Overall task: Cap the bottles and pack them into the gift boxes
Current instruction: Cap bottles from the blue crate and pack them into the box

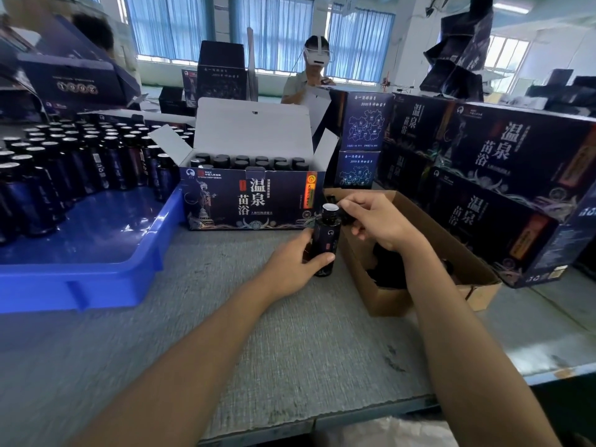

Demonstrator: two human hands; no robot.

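Packing bench, head cam: bare grey tabletop [290, 343] lies open from 6 to 8 o'clock of the held bottle [325, 240], crossed only by both forearms. Left hand [290, 269] grips it. Right hand [377, 221] crowds its top at 1 o'clock w/ what looks like a cap [345, 218]. Blue tray [96, 272] walls 9 o'clock, its bottles [64, 162] packed tight at 10. Open gift box [251, 201] stands near at 12, lid up, reachable from above. Cardboard carton [419, 298] sits just beside at 3; stacked gift boxes [500, 195] block 2.
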